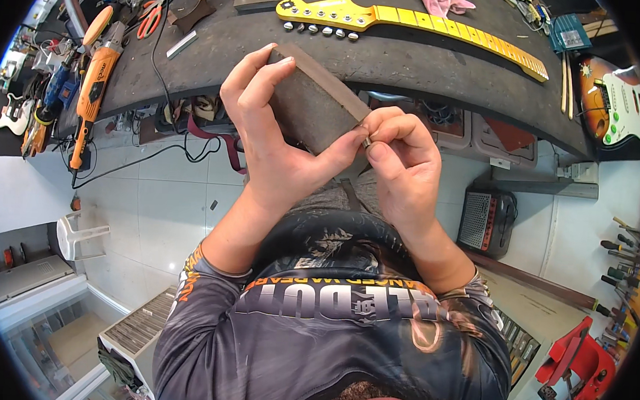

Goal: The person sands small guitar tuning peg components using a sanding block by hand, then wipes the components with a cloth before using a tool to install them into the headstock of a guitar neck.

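My left hand [282, 157] grips a brown-grey rectangular block [307, 104], like a sharpening stone, held tilted in front of my chest near the bench edge. Its fingers wrap the far upper corner while the thumb presses along the near side. At the block's right end, my right hand [408, 165] pinches a small metal piece [367, 142] between thumb and fingers. This piece sits against or very near the block's corner; exact contact is hard to tell. Beyond both hands, a yellow guitar neck [448, 24] with several tuning pegs lies on the dark workbench [218, 62].
An orange power tool [97, 76] and red-handled pliers [150, 19] lie at left, with a black cable [167, 81] hanging over the bench edge. A sunburst guitar body [617, 104] rests at far right. Below are an amplifier [486, 221] and a red tool [577, 362].
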A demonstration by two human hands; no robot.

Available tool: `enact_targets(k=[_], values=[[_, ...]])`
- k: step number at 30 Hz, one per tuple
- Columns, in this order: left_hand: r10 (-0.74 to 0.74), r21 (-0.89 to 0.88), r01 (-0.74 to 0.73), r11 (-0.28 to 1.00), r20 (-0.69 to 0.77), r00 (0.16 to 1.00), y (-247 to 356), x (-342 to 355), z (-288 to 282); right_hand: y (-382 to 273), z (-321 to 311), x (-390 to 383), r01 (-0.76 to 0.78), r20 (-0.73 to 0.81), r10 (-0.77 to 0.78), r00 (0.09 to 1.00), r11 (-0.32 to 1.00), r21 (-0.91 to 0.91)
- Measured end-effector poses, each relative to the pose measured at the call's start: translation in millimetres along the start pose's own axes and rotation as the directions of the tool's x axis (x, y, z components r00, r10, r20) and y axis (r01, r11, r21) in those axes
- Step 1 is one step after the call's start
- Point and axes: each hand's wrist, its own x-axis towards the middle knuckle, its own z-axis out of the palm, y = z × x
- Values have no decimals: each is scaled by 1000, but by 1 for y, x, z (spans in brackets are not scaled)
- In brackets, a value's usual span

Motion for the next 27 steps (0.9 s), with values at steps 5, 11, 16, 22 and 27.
enact_targets(k=[5, 11, 16, 22, 27], values=[[-185, -248, 191, 950, 48, 982, -2, 1, 1, 4, -9, 6, -76, 41, 68, 997, 967, 243], [81, -384, 29, 923, 265, 961, 40, 16, -9, -4, -18, 5, -54, 9, 53, 999, 982, 183], [-97, -140, 139, 980, 271, 958, 22, 30, 4, -2, -29, 4, 10, -12, -8, 1000, 991, 135], [-288, -139, 314, 939, 179, 941, -46, 28, 16, -13, -86, 49, -59, -216, -35, 976, 907, -416], [-244, 113, 242, 964, 9, 970, -119, 44, 11, -9, -146, 110, 92, 51, -110, 993, 407, -909]])
